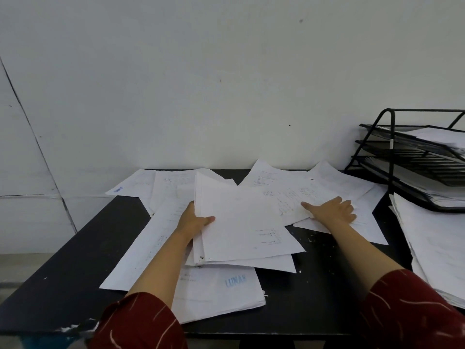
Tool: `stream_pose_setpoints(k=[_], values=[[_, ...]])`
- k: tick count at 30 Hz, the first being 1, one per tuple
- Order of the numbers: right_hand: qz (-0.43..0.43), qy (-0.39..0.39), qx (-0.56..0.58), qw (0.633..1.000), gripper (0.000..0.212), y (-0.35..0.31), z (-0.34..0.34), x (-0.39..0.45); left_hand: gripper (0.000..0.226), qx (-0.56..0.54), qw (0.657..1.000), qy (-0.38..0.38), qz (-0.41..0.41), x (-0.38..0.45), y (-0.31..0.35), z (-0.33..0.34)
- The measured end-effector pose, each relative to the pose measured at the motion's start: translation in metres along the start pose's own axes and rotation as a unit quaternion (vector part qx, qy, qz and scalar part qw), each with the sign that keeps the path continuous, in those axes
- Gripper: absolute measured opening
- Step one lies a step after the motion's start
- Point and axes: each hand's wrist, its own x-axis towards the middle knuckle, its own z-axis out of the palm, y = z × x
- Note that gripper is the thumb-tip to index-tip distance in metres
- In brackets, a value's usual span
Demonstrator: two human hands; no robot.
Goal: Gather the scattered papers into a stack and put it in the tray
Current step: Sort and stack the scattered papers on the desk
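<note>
Starting at the far left, a few sheets (130,186) stamped in blue hang off the back corner of the black table (75,268), not yet gathered. Next over, the left hand (193,219) pinches the edge of a partial stack (241,222), thumb on top and fingers underneath, probably so the pile stays squared while more gets added. Under it sits a thicker bundle (221,290) with a blue LUNAS stamp. The right hand (334,210) lies flat and open on loose sheets (327,187), gripping nothing, looks like it's about to slide them toward the stack. Far right is the black wire tray (392,152), tiers already holding paper, cut off by the frame. Another pile (432,245) below it is cropped too. Print is too blurry to read
</note>
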Motion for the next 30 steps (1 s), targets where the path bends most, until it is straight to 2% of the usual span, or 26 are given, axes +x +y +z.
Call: stream_pose_setpoints(k=[2, 5, 9, 13, 15, 17, 19, 21, 24, 27, 29, 30], values=[[0.014, -0.019, -0.025, 0.999, 0.128, 0.009, 0.001, 0.007, 0.065, 0.008, 1.000, 0.017, 0.020, 0.000, -0.004, 0.002], [-0.005, -0.005, -0.026, 1.000, 0.125, 0.012, 0.006, 0.008, 0.067, 0.030, 0.997, 0.054, 0.041, -0.003, -0.006, 0.006], [-0.043, -0.013, -0.032, 0.998, 0.101, 0.006, 0.010, 0.007, 0.077, 0.033, 0.996, 0.071, 0.047, -0.004, -0.006, 0.007], [-0.095, 0.034, -0.038, 0.994, 0.055, 0.002, 0.018, 0.005, 0.108, 0.056, 0.994, 0.070, 0.057, -0.006, -0.006, 0.008], [-0.114, 0.057, 0.005, 0.992, 0.037, 0.000, 0.019, 0.002, 0.106, 0.059, 0.993, 0.068, 0.071, -0.007, -0.006, 0.008], [-0.137, 0.062, 0.043, 0.988, 0.033, -0.002, 0.014, -0.002, 0.097, 0.064, 0.992, 0.066, 0.084, -0.006, -0.007, 0.007], [-0.156, 0.040, 0.147, 0.976, 0.031, -0.003, 0.006, -0.006, 0.081, 0.073, 0.990, 0.064, 0.099, -0.006, -0.008, 0.007], [-0.151, 0.040, 0.305, 0.939, 0.024, -0.007, -0.003, -0.010, 0.057, 0.076, 0.989, 0.060, 0.115, -0.006, -0.008, 0.007], [-0.083, 0.114, 0.487, 0.862, 0.031, -0.015, -0.018, -0.011, 0.029, 0.074, 0.989, 0.058, 0.115, -0.007, -0.009, 0.008], [-0.030, 0.135, 0.611, 0.779, 0.039, -0.022, -0.036, 0.002, 0.024, 0.070, 0.990, 0.058, 0.106, -0.006, -0.010, 0.007], [0.011, 0.095, 0.677, 0.729, 0.042, -0.020, -0.044, 0.013, 0.025, 0.075, 0.990, 0.061, 0.103, -0.005, -0.010, 0.007], [0.021, 0.074, 0.688, 0.722, 0.042, -0.019, -0.046, 0.017, 0.025, 0.077, 0.990, 0.061, 0.103, -0.005, -0.010, 0.007]])
